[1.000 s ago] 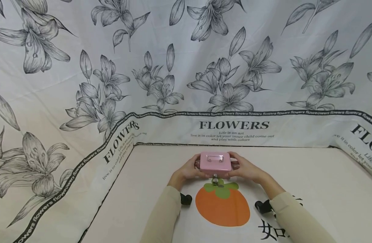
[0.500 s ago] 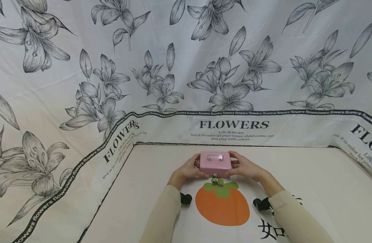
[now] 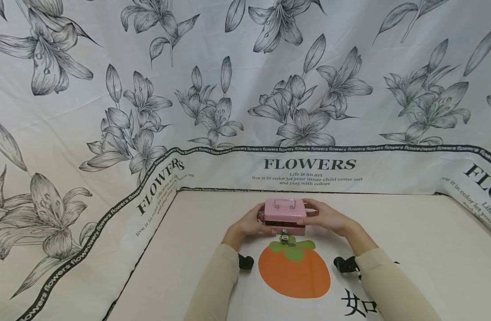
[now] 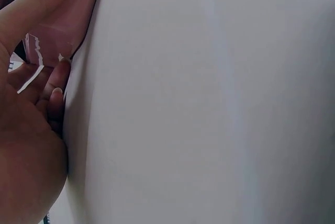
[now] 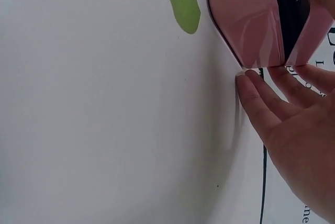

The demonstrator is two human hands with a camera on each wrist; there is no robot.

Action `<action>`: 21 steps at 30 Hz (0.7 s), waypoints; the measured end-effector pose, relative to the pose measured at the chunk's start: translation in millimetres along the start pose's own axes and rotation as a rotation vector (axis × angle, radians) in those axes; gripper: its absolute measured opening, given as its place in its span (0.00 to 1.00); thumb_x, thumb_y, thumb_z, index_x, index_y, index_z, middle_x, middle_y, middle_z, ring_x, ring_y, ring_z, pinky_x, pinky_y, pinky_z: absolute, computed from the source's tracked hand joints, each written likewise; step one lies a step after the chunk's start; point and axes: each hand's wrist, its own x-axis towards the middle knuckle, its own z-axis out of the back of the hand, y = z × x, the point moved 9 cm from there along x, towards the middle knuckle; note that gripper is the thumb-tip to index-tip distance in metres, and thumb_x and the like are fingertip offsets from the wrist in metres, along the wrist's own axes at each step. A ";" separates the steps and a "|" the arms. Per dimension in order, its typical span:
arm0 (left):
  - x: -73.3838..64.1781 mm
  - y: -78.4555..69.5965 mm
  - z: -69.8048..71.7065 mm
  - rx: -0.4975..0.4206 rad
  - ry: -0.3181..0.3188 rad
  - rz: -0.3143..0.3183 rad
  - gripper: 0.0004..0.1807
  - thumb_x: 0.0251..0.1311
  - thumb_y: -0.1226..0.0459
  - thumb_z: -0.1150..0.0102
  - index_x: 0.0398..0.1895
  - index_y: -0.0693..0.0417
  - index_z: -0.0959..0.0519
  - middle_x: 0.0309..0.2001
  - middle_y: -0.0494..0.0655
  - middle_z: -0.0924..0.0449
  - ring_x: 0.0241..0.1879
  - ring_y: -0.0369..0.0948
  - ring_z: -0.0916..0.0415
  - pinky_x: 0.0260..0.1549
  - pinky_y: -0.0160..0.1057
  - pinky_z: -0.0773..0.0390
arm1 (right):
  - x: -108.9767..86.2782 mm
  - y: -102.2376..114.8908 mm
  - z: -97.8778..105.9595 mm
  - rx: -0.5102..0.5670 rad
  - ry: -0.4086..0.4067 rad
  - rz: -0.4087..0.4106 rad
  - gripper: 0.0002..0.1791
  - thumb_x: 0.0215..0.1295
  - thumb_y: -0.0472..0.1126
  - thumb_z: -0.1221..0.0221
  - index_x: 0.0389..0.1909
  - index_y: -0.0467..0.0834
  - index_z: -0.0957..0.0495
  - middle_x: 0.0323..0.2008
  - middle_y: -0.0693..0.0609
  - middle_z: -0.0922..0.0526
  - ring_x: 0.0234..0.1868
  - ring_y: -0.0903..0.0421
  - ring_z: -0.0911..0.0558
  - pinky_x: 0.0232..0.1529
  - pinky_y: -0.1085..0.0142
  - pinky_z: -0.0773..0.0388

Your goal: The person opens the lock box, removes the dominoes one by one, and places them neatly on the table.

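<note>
A small pink cash box (image 3: 283, 210) with a wire handle on its lid stands on the white table in the head view. Its lid is raised slightly, leaving a dark gap above the base (image 3: 293, 231). A small metal lock (image 3: 284, 237) hangs at the front. On the left side, my left hand (image 3: 249, 223) grips the base, thumb along its front in the left wrist view. My right hand (image 3: 329, 220) holds the lid with its thumb at the front edge. The right wrist view shows the dark gap (image 5: 293, 12) and other fingertips (image 5: 246, 80) by the box's side.
An orange persimmon print (image 3: 294, 274) and black characters (image 3: 359, 304) mark the tabletop in front of the box. Behind, a floral curtain (image 3: 213, 171) rises along the table's back and sides. Black wrist devices (image 3: 246, 262) sit under both forearms.
The lid has lifted from closed to slightly ajar, with my right thumb moving up with it. My left hand has stayed in place on the base.
</note>
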 end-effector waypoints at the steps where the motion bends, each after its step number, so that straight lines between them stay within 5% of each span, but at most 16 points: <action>1: 0.1 0.7 -0.1 0.004 0.002 0.003 0.56 0.42 0.76 0.20 0.77 0.51 0.39 0.62 0.48 0.23 0.61 0.43 0.29 0.71 0.50 0.39 | 0.1 0.0 0.7 -0.001 -0.001 -0.001 0.49 0.63 0.50 0.30 0.78 0.40 0.44 0.73 0.35 0.35 0.73 0.33 0.36 0.69 0.37 0.40; 12: 0.1 0.1 0.3 0.002 -0.002 0.027 0.57 0.41 0.76 0.20 0.77 0.50 0.39 0.64 0.48 0.26 0.62 0.45 0.31 0.70 0.51 0.39 | -0.2 1.7 7.7 0.003 -0.021 -0.020 0.52 0.66 0.50 0.32 0.80 0.39 0.52 0.71 0.29 0.36 0.72 0.32 0.35 0.68 0.37 0.38; 21: 0.1 2.4 -0.7 0.001 -0.004 0.029 0.56 0.42 0.77 0.21 0.76 0.50 0.39 0.62 0.48 0.25 0.57 0.44 0.31 0.68 0.51 0.36 | 1.0 2.7 8.7 0.002 -0.025 -0.028 0.47 0.68 0.52 0.33 0.79 0.39 0.45 0.70 0.30 0.34 0.70 0.35 0.32 0.66 0.42 0.32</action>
